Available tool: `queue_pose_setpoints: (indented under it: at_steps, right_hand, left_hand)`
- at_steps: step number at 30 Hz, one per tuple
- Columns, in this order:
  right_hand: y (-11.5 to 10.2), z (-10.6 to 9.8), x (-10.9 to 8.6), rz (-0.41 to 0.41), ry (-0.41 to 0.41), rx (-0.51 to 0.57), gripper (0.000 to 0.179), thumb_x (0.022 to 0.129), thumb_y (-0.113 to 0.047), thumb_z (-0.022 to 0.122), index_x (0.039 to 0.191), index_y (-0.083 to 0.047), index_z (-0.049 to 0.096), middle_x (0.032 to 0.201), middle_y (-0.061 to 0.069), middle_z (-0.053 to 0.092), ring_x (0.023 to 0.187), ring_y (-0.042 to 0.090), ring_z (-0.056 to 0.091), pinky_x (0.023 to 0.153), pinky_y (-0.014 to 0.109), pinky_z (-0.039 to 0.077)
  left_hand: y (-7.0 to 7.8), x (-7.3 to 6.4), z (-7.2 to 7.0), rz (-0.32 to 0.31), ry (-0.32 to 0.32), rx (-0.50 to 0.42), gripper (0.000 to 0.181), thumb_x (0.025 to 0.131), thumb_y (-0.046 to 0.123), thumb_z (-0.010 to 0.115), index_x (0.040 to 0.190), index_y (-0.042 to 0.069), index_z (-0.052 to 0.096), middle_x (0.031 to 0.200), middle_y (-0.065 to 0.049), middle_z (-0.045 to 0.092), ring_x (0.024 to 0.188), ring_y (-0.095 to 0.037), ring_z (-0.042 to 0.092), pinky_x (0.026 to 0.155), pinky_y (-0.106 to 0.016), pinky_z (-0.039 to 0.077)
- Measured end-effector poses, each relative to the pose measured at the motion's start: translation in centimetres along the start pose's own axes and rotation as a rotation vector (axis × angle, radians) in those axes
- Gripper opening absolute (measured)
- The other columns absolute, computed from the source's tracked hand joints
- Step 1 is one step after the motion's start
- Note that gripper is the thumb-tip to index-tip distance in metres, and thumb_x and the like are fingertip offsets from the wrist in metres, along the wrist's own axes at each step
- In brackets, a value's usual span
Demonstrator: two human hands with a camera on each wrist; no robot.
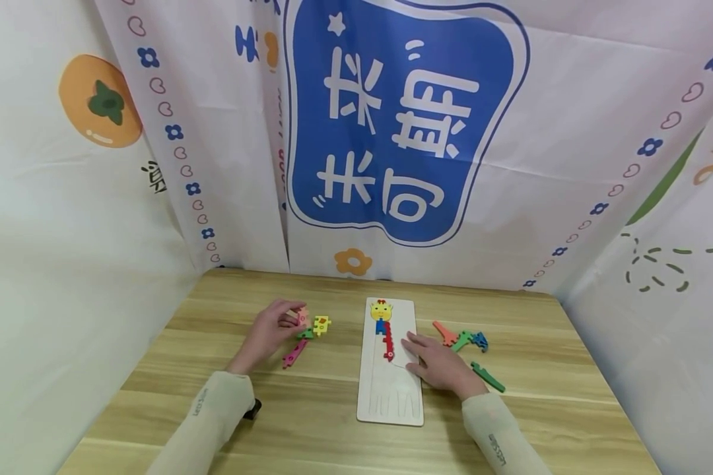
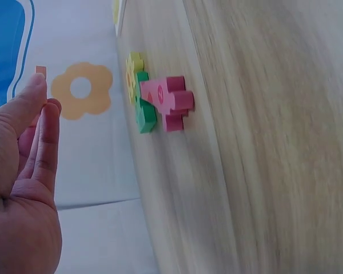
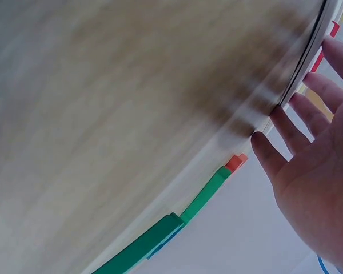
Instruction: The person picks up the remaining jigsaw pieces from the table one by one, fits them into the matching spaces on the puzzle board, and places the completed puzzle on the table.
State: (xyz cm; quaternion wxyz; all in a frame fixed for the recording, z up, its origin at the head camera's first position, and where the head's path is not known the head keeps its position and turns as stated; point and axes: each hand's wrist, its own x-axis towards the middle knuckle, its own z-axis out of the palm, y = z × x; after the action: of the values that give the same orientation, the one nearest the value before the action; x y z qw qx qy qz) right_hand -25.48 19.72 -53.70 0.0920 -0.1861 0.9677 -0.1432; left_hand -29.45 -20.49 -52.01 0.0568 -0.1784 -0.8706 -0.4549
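Observation:
My left hand (image 1: 266,335) pinches a salmon-pink puzzle piece (image 1: 302,317) between thumb and fingers, raised off the table; only a small end of it shows in the left wrist view. Below and beside it lie a yellow piece (image 1: 322,324), a green piece (image 1: 306,334) and a magenta piece (image 2: 167,103). A white puzzle board (image 1: 386,389) lies in the middle, bearing a yellow giraffe-like head (image 1: 381,311), a blue piece (image 1: 381,327) and a red piece (image 1: 388,344). My right hand (image 1: 442,364) rests at the board's right edge, fingers extended and spread.
Right of the board lie an orange piece (image 1: 445,333), a light green piece (image 1: 462,340), a blue piece (image 1: 480,341) and a long dark green piece (image 1: 488,377). A printed cloth (image 1: 243,165) hangs behind the wooden table (image 1: 309,422).

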Motion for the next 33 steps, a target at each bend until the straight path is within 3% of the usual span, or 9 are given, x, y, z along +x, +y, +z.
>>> queue_pose_setpoints:
  at_steps: [7,14,25,33]
  right_hand:
    - [0.0,0.1,0.0,-0.002,-0.001,-0.008,0.058,0.104,-0.041,0.062,0.157,-0.023,0.047,0.168,0.000,0.037,0.153,0.031,0.037,0.120,0.055,0.038]
    - [0.1,0.3,0.2,-0.006,0.001,-0.012,0.058,0.104,-0.042,0.062,0.157,-0.024,0.047,0.168,0.000,0.037,0.153,0.032,0.037,0.120,0.055,0.038]
    - [0.6,0.4,0.1,0.007,-0.001,-0.016,0.058,0.104,-0.043,0.061,0.158,-0.026,0.046,0.168,-0.001,0.036,0.154,0.030,0.037,0.120,0.054,0.038]
    - [0.3,0.2,0.2,-0.013,-0.014,-0.006,0.058,0.105,-0.042,0.059,0.158,-0.023,0.045,0.169,0.001,0.035,0.154,0.033,0.036,0.120,0.056,0.037]
  left_hand:
    - [0.9,0.4,1.4,0.040,-0.021,0.014,0.051,0.089,0.008,0.082,0.137,0.009,0.066,0.124,-0.011,0.064,0.099,-0.019,0.072,0.085,-0.026,0.061]
    - [1.9,0.9,3.9,0.076,-0.047,0.044,0.048,0.087,0.012,0.084,0.132,0.009,0.069,0.120,-0.008,0.069,0.094,-0.014,0.070,0.082,-0.027,0.061]
    - [4.1,2.8,9.5,0.057,-0.176,0.025,0.045,0.088,0.017,0.084,0.128,0.004,0.069,0.109,0.000,0.072,0.093,-0.010,0.069,0.082,-0.026,0.059]
    - [4.6,3.7,12.1,0.019,-0.183,0.025,0.038,0.087,0.017,0.085,0.122,0.009,0.072,0.106,0.000,0.073,0.091,-0.010,0.069,0.083,-0.027,0.060]
